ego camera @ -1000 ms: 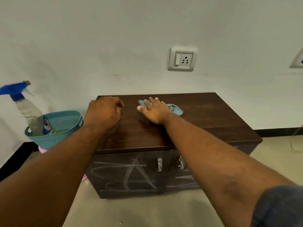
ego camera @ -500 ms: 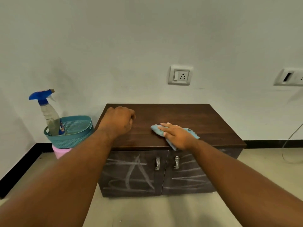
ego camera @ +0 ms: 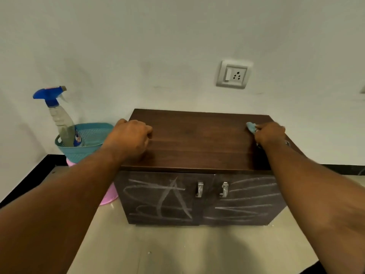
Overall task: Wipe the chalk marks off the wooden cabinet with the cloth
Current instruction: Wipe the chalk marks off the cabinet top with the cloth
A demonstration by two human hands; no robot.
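Nearest you, both cabinet [ego camera: 197, 155] doors still carry heavy chalk marks [ego camera: 164, 200], so most of the work is left. Up on its top, which looks clean, your left hand [ego camera: 129, 138] rests at 9 o'clock, fingers curled shut on nothing. At 3 o'clock your right hand [ego camera: 269, 133] grips the cloth [ego camera: 251, 126].
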